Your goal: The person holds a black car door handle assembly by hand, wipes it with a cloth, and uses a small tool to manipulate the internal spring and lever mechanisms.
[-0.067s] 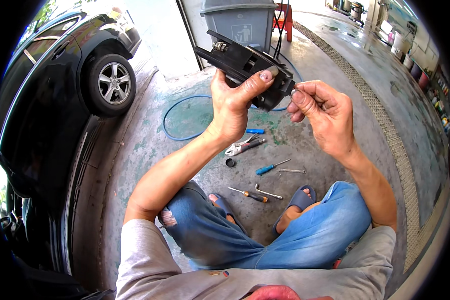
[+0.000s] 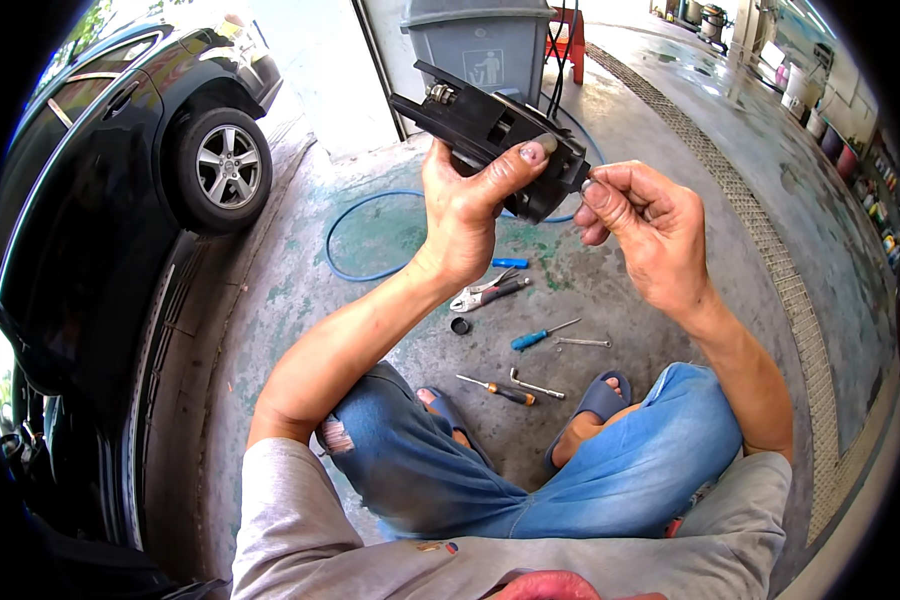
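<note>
A black plastic housing point(image 2: 480, 122) with a metal coil or spring at its far left end is held up tilted in front of me. My left hand point(image 2: 467, 205) wraps round its underside, the thumb pressed on its top face. At the housing's right end my right hand point(image 2: 648, 225) pinches thumb against forefinger, right by its edge. A tiny metallic bit shows at those fingertips, too small to name. On the floor below lie locking pliers point(image 2: 490, 293), a blue screwdriver point(image 2: 532, 340), an orange-handled screwdriver point(image 2: 510, 393) and an angled socket wrench point(image 2: 537, 384).
A small black cap point(image 2: 460, 325) and a thin spanner point(image 2: 584, 342) lie among the tools. A blue hose point(image 2: 332, 240) loops behind them. A grey bin point(image 2: 478, 50) and red stool point(image 2: 573, 45) stand ahead. A black car point(image 2: 85, 250) is close on my left; a drain grate point(image 2: 740, 190) curves along the right.
</note>
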A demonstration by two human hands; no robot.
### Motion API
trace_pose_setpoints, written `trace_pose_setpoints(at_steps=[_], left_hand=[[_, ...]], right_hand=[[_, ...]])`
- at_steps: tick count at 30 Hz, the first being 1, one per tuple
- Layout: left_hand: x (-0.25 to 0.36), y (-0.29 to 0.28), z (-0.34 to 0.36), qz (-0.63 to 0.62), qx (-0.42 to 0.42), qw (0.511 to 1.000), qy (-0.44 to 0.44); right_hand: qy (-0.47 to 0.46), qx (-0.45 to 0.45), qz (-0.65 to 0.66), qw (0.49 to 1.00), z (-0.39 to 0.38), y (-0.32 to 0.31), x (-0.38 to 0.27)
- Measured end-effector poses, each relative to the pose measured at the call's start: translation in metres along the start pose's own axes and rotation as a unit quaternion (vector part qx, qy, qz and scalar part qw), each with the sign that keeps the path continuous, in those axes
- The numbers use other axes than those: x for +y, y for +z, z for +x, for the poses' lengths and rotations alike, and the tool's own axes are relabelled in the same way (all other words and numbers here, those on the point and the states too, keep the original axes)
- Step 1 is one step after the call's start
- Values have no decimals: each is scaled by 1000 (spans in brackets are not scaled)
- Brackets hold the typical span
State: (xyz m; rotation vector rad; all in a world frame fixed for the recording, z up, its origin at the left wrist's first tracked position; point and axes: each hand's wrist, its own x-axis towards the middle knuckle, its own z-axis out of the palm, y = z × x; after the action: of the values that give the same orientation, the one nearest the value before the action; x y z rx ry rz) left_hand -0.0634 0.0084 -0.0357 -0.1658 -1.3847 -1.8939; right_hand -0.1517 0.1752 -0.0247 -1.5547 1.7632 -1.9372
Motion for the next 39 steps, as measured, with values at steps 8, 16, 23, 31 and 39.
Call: trace_pose_setpoints(at_steps=[8, 16, 23, 31, 39], left_hand=[[1, 0, 0, 21, 0, 999, 25], [-5, 1, 1, 4, 5, 1000, 19], [-3, 3, 0, 6, 11, 1000, 20], [-5, 1, 1, 10, 16, 1000, 12], [-4, 0, 2, 21, 5, 1000, -8]], right_hand=[[14, -12, 13, 1000, 0, -1, 1], [42, -19, 51, 998, 1, -3, 4], [63, -24, 68, 995, 3, -5, 3], [61, -21, 47, 997, 3, -2, 4], [56, -21, 31, 998, 2, -4, 8]])
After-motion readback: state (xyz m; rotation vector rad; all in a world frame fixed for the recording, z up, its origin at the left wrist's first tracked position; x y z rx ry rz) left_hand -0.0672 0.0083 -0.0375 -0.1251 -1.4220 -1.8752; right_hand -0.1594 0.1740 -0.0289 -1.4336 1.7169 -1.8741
